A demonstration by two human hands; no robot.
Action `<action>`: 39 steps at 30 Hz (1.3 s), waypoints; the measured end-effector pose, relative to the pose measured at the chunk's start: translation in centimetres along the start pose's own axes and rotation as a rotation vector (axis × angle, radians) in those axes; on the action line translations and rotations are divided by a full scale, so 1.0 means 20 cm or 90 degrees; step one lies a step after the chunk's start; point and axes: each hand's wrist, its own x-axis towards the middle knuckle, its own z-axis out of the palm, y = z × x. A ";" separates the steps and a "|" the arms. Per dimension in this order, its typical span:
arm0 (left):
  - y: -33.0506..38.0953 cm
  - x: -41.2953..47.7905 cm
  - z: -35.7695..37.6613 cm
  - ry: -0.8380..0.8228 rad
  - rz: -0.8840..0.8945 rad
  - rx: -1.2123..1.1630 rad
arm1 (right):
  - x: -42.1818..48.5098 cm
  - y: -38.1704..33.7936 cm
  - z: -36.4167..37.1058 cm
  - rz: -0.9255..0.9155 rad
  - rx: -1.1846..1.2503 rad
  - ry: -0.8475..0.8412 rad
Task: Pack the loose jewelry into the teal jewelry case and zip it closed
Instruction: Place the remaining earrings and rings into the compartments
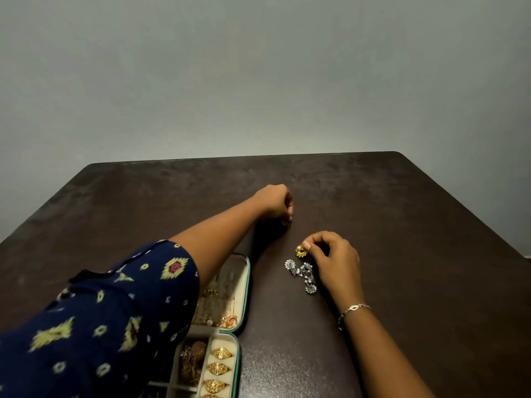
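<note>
Half done, I'd say: the teal case [248,271] lies open near-left, rings [219,369] already in, right hand [333,259] pinching a gold earring [300,250], left hand [274,202] with fingers [289,209] curled on a dark piece [286,223], silver earrings [303,275] waiting on the tabletop [402,225].

The left arm [218,239] wears a loose sleeve [115,311] of dark navy cloth that ends near the elbow; the forearm and left hand [274,201] are bare. The cloth is printed with yellow-green diamond motifs with feathered outlines, some large and some small. One large diamond [175,267] near the hem has a pink centre ringed in dark blue. Small pale flecks and little hollow hexagons lie scattered between them. A dark seam [86,275] runs across the sleeve's upper side. The right arm [388,354] is bare. At its wrist, below the right hand [334,259], sits a thin silver bracelet [352,310] of fine links with one open, eye-shaped link on top.
</note>
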 end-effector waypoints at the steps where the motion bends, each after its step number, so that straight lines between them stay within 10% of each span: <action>1: 0.00 -0.01 0.00 -0.002 0.003 -0.004 | 0.00 0.00 0.00 0.001 0.014 0.006; 39: -0.14 -1.22 -0.01 0.380 0.073 -0.568 | -0.32 -0.38 -0.20 -0.041 0.227 -0.087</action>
